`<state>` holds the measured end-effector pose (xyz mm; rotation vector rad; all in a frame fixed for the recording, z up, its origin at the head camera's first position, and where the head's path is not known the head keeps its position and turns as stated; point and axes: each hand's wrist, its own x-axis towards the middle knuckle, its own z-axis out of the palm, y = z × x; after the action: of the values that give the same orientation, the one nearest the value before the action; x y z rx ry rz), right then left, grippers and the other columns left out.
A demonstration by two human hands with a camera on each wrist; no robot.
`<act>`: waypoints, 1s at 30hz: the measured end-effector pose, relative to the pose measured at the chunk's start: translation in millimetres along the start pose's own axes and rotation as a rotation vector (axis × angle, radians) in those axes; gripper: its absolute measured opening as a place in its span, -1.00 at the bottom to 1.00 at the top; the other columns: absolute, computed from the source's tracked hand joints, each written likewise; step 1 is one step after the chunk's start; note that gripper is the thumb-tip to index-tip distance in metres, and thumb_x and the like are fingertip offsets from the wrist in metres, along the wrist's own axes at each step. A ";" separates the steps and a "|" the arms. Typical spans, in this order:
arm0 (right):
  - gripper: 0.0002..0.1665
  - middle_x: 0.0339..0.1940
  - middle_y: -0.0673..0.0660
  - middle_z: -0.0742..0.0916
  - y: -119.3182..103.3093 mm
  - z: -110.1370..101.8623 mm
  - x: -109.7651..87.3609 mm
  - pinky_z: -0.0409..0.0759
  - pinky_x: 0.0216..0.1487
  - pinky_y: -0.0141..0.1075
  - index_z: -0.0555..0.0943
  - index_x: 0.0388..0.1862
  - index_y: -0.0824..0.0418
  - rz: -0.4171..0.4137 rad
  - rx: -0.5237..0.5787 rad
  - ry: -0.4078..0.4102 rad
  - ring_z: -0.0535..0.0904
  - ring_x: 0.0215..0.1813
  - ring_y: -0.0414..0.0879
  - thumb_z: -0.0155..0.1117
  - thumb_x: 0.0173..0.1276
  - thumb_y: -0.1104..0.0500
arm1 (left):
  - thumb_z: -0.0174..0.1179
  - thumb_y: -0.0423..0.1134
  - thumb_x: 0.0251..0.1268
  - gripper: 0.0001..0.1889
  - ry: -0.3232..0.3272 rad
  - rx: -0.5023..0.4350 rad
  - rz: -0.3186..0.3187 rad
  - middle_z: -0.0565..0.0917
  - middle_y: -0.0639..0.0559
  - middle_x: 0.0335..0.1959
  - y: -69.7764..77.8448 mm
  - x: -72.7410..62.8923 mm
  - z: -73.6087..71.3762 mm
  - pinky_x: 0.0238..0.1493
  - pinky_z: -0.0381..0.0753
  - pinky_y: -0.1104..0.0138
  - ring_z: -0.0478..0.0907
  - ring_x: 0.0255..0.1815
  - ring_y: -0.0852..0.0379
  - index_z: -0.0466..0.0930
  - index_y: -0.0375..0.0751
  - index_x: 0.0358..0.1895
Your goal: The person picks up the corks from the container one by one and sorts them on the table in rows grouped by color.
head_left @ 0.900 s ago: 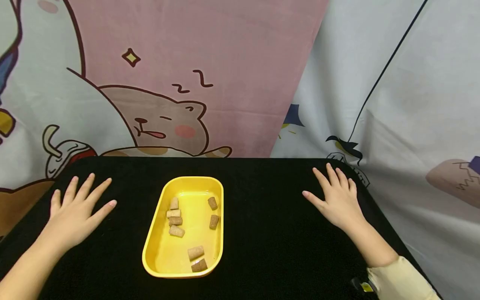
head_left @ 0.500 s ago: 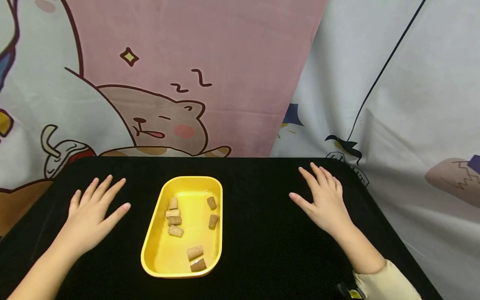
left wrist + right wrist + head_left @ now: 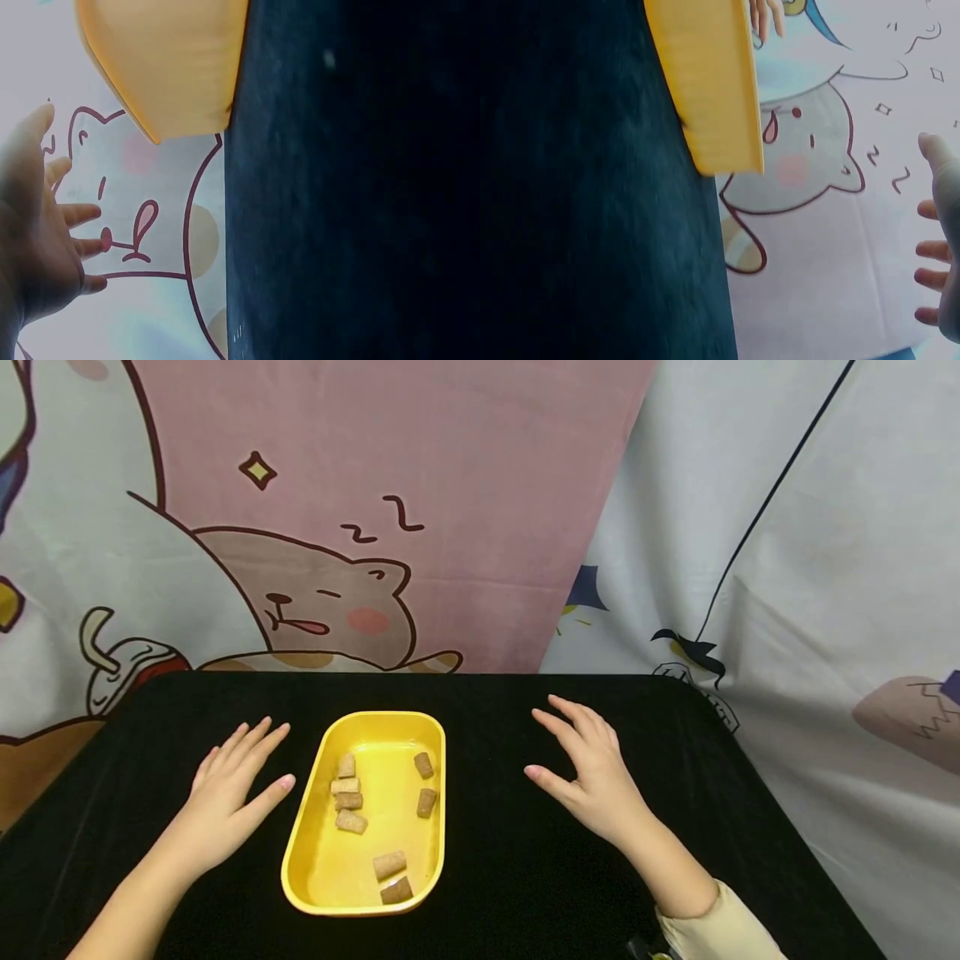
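Note:
A yellow tray (image 3: 367, 897) with rounded corners rests on the black table, in the middle of the head view. Several small brown cylinder-shaped pieces lie in it: a group along its left side, such as a pale piece (image 3: 351, 822), two darker ones by the right wall, and two near the front, one a brown piece (image 3: 396, 891). My left hand (image 3: 225, 806) hovers just left of the tray, fingers spread and holding nothing. To the tray's right, farther off, my right hand (image 3: 588, 768) is in the air with fingers extended and thumb apart. Neither hand touches the tray.
Black cloth (image 3: 517, 877) covers the table around the tray. Behind it hangs a curtain (image 3: 487, 510) with cartoon animals, meeting the table's far edge. A small dark object (image 3: 637, 947) shows by the right sleeve at the bottom edge.
Both hands have moved inward toward the tray, the left one going right and the right one going left. The tray and its pieces have stayed in place.

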<state>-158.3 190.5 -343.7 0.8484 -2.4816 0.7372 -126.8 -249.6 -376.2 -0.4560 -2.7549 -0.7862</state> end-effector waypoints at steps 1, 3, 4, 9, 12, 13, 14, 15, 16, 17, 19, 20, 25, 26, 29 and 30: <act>-0.25 0.46 0.10 0.27 -3.1 2.1 1.2 -0.02 0.31 0.24 0.35 0.40 0.06 -0.010 0.014 -0.006 0.09 0.44 0.11 0.32 0.27 -0.08 | 0.05 -0.04 0.43 -0.34 -0.002 -0.022 0.003 0.00 -0.21 0.51 0.8 0.5 0.9 0.31 -0.48 -0.23 -0.25 0.50 -0.23 0.04 0.04 0.52; -0.26 0.45 0.09 0.29 -9.4 6.2 3.4 0.01 0.32 0.22 0.36 0.39 0.05 -0.029 0.038 -0.018 0.11 0.43 0.09 0.32 0.27 -0.08 | 0.04 -0.07 0.44 -0.35 -0.006 -0.067 0.011 0.00 -0.22 0.51 1.6 1.5 3.1 0.31 -0.45 -0.24 -0.22 0.50 -0.25 0.04 0.02 0.52; -0.27 0.44 0.09 0.30 -12.6 8.3 4.6 0.03 0.32 0.21 0.37 0.38 0.05 -0.038 0.051 -0.025 0.12 0.43 0.08 0.32 0.27 -0.08 | 0.04 -0.09 0.44 -0.35 -0.007 -0.087 0.012 0.01 -0.23 0.51 1.9 1.9 4.3 0.31 -0.42 -0.26 -0.21 0.49 -0.27 0.04 0.02 0.52; -0.31 0.39 0.03 0.37 -29.0 21.0 9.7 0.14 0.31 0.13 0.42 0.34 0.00 -0.082 0.096 -0.065 0.19 0.39 -0.01 0.29 0.27 -0.16 | 0.02 -0.10 0.46 -0.36 -0.051 -0.201 -0.013 0.03 -0.26 0.50 -1.6 2.7 10.2 0.24 -0.22 -0.37 -0.15 0.46 -0.35 0.01 0.06 0.52; -0.33 0.35 0.02 0.41 -37.8 30.4 12.8 0.19 0.30 0.08 0.45 0.31 0.00 -0.132 0.118 -0.096 0.23 0.36 -0.07 0.22 0.29 -0.24 | 0.02 -0.08 0.46 -0.36 -0.098 -0.270 -0.051 0.03 -0.27 0.49 -5.5 2.3 12.7 0.18 -0.07 -0.41 -0.09 0.44 -0.39 0.00 0.09 0.52; -0.33 0.34 0.02 0.43 -40.5 33.4 13.9 0.20 0.30 0.06 0.46 0.30 0.01 -0.151 0.124 -0.111 0.24 0.35 -0.08 0.20 0.30 -0.25 | 0.01 -0.07 0.47 -0.36 -0.115 -0.290 -0.064 0.03 -0.28 0.49 -6.5 2.2 13.4 0.16 -0.04 -0.41 -0.08 0.43 -0.41 -0.01 0.09 0.52; -0.33 0.32 0.02 0.44 -43.4 36.6 15.1 0.21 0.30 0.04 0.47 0.29 0.02 -0.166 0.132 -0.125 0.25 0.34 -0.09 0.19 0.30 -0.27 | 0.01 -0.07 0.47 -0.36 -0.127 -0.305 -0.074 0.03 -0.29 0.49 -7.6 1.9 14.3 0.15 -0.01 -0.41 -0.06 0.42 -0.42 -0.01 0.08 0.53; -0.33 0.31 0.00 0.45 -45.7 39.9 16.2 0.22 0.30 0.01 0.47 0.28 0.02 -0.178 0.137 -0.140 0.25 0.34 -0.12 0.18 0.30 -0.27 | 0.00 -0.07 0.47 -0.36 -0.135 -0.319 -0.080 0.03 -0.29 0.49 -8.7 1.7 15.3 0.15 0.01 -0.41 -0.04 0.41 -0.42 -0.01 0.06 0.52; -0.34 0.29 0.01 0.47 -47.5 43.1 17.5 0.23 0.30 -0.01 0.49 0.27 0.03 -0.195 0.146 -0.151 0.26 0.33 -0.13 0.20 0.29 -0.26 | 0.01 -0.09 0.47 -0.36 -0.141 -0.335 -0.082 0.04 -0.29 0.48 -10.1 1.5 16.8 0.15 0.02 -0.40 -0.03 0.41 -0.42 0.00 0.02 0.52; -0.35 0.28 -0.02 0.48 -49.3 46.2 18.6 0.24 0.30 -0.04 0.50 0.26 0.03 -0.203 0.156 -0.165 0.27 0.33 -0.14 0.22 0.28 -0.25 | 0.00 -0.10 0.47 -0.36 -0.147 -0.349 -0.081 0.05 -0.29 0.48 -11.3 1.4 18.3 0.15 0.03 -0.39 -0.02 0.40 -0.42 0.00 -0.02 0.52; -0.38 0.26 -0.04 0.50 -52.5 52.1 20.8 0.25 0.29 -0.06 0.52 0.24 0.03 -0.222 0.178 -0.189 0.28 0.32 -0.16 0.26 0.27 -0.21 | 0.00 -0.11 0.48 -0.37 -0.161 -0.376 -0.084 0.05 -0.29 0.48 -13.9 1.1 21.7 0.16 0.05 -0.39 -0.01 0.41 -0.41 0.00 -0.07 0.52; -0.39 0.26 -0.05 0.51 -53.8 55.0 21.9 0.25 0.29 -0.08 0.53 0.22 0.04 -0.230 0.193 -0.203 0.29 0.31 -0.17 0.29 0.26 -0.18 | 0.00 -0.12 0.48 -0.37 -0.166 -0.387 -0.084 0.06 -0.28 0.48 -15.1 0.6 23.6 0.16 0.07 -0.38 0.00 0.41 -0.39 0.01 -0.10 0.51; -0.45 0.25 -0.04 0.53 -59.9 68.3 27.9 0.27 0.29 -0.13 0.56 0.18 0.06 -0.261 0.263 -0.282 0.32 0.29 -0.18 0.32 0.26 -0.11 | 0.02 -0.14 0.47 -0.36 -0.191 -0.455 -0.068 0.09 -0.31 0.46 -21.0 -1.1 32.6 0.18 0.09 -0.35 0.04 0.40 -0.36 0.02 -0.21 0.50; -0.46 0.24 -0.04 0.53 -61.1 70.6 29.2 0.27 0.28 -0.14 0.56 0.18 0.06 -0.264 0.274 -0.302 0.32 0.29 -0.18 0.32 0.26 -0.11 | 0.03 -0.16 0.46 -0.36 -0.193 -0.469 -0.061 0.10 -0.32 0.46 -21.9 -1.3 34.2 0.18 0.09 -0.35 0.05 0.40 -0.36 0.02 -0.23 0.49; -0.48 0.20 -0.04 0.55 -63.3 77.5 32.4 0.24 0.30 -0.15 0.57 0.16 0.06 -0.274 0.290 -0.360 0.33 0.28 -0.18 0.32 0.26 -0.10 | 0.02 -0.22 0.46 -0.38 -0.199 -0.505 -0.032 0.14 -0.34 0.44 -24.7 -1.6 38.9 0.18 0.07 -0.35 0.09 0.38 -0.35 0.02 -0.27 0.48; -0.48 0.19 -0.05 0.56 -64.2 79.4 33.3 0.24 0.31 -0.17 0.58 0.15 0.06 -0.276 0.289 -0.379 0.33 0.27 -0.20 0.33 0.26 -0.10 | 0.02 -0.23 0.46 -0.38 -0.201 -0.514 -0.026 0.15 -0.35 0.43 -25.3 -1.7 40.1 0.18 0.07 -0.35 0.10 0.38 -0.35 0.02 -0.26 0.48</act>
<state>-157.2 85.2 -365.3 1.5265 -2.5268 0.9173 -140.0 -248.6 -421.7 -0.6209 -2.7156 -1.5412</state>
